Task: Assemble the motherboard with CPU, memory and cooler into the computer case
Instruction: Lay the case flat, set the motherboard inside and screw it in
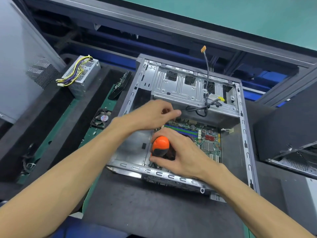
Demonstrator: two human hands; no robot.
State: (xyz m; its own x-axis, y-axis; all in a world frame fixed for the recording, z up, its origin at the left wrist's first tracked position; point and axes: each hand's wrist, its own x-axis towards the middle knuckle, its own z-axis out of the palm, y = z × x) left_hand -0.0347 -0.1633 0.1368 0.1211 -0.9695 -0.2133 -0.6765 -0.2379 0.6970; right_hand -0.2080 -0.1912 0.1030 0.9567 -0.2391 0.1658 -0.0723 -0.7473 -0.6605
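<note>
Both hands reach into the open computer case [247,152]. Right hand [181,155] grips an orange-capped screwdriver [160,146] upright over the motherboard [207,141] lying inside. Left hand [154,115], fingers curled, hovers above; whether it holds anything is unclear.

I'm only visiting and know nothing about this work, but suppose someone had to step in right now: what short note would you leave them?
Right hand: grips the orange-topped screwdriver, held upright over the near left part of the motherboard.
Left hand: hovers over the board's far edge, fingers curled; whether it holds anything cannot be told.
Things: the motherboard lies inside the open computer case. The power supply and a small fan sit outside, to the left.
Done: board placed in the case.
Left: screwing appears to be under way; which screws are in is hidden. Loose cables hang unplugged.
</note>
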